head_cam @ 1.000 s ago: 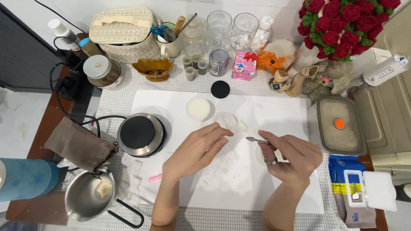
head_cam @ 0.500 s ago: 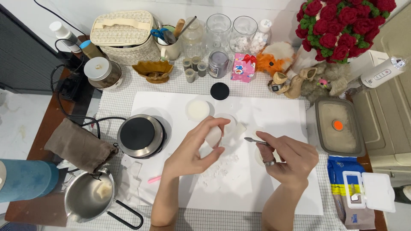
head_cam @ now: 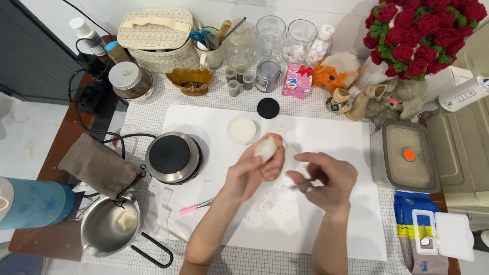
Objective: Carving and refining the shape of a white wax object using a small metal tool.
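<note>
My left hand (head_cam: 253, 172) holds a small clear glass cup filled with white wax (head_cam: 265, 147), lifted and tilted above the white paper sheet (head_cam: 336, 229). My right hand (head_cam: 326, 178) grips a thin metal tool (head_cam: 304, 187) just to the right of the cup, its tip hidden among the fingers. White crumbs (head_cam: 265, 203) lie scattered on the sheet under both hands. A second round cup of white wax (head_cam: 242, 130) stands on the sheet behind my left hand.
A small electric hot plate (head_cam: 172, 157) sits left, with a metal pot (head_cam: 109, 229), brown pouch (head_cam: 99, 165) and pink tool (head_cam: 196, 206) near it. Jars, a black lid (head_cam: 268, 108), red flowers (head_cam: 417, 30) line the back. A lidded grey container (head_cam: 405, 158) stands right.
My left hand picked the wax cup up from the sheet and raised it, tilting it toward me. My right hand drew in closer with the metal tool.
</note>
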